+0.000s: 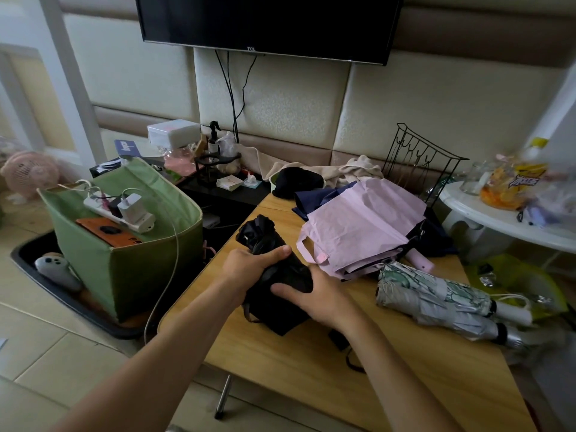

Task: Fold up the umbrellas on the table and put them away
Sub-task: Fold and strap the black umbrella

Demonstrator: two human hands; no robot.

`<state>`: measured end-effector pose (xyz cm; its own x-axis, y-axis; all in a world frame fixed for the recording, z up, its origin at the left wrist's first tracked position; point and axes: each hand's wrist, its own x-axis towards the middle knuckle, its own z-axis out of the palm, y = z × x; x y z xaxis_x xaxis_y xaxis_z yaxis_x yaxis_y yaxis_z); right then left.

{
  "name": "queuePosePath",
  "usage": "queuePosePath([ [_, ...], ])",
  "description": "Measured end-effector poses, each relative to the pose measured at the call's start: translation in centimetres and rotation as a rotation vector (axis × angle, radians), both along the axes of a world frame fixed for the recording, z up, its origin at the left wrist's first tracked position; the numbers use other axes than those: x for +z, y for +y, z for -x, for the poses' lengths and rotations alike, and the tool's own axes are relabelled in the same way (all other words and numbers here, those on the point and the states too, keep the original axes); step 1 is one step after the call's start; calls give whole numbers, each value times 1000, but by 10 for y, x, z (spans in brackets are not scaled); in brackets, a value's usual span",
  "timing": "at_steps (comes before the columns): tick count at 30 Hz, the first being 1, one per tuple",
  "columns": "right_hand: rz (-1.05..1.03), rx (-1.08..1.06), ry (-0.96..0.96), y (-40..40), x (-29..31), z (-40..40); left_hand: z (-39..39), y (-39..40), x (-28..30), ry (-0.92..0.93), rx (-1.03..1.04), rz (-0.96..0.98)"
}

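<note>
A black folding umbrella [268, 244] lies at the left part of the wooden table [296, 363], its cloth bunched. My left hand [249, 266] grips it around the middle, thumb on top. My right hand [314, 294] holds the nearer end of the same umbrella, fingers spread over the black cloth. A pink umbrella [358, 226], loosely collapsed, lies further back, with a dark blue one [314, 198] under it. A folded grey umbrella with green print [436, 294] lies on the right of the table.
A green fabric bin [131, 260] holding a power strip and chargers stands on the floor at left. A black wire rack [414, 160] stands at the table's back. A white round side table [498, 219] with snacks is at right. A TV hangs above.
</note>
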<state>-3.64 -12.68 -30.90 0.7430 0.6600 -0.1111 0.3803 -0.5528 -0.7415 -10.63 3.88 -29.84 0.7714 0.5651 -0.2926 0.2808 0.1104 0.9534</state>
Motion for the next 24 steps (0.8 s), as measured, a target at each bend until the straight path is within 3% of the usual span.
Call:
queuePosePath([
  [2,-33,9,77,0,6,2,1,2,2,-5,-3,-36],
  [5,-211,-65,457,-6,12,-5,4,2,8,-36,-26,-70],
  [10,-236,-5,642,-11,2,-15,4,-10,9,-72,-74,-193],
  [13,-205,62,636,-10,-3,-16,4,-8,10,-69,-75,-169],
  [18,-234,-44,444,-7,-1,-13,7,-5,10,-17,-192,-115],
  [19,-242,-65,412,-7,-2,-12,4,-5,5,7,-165,-179],
  [21,-260,-123,348,-5,-6,-13,-4,-3,-6,82,-16,-583],
  [23,-291,-180,292,-3,-9,-13,-5,-5,-10,6,84,-961],
  [24,-305,-202,271,-2,-11,-15,-4,-6,-9,-51,51,-1032],
])
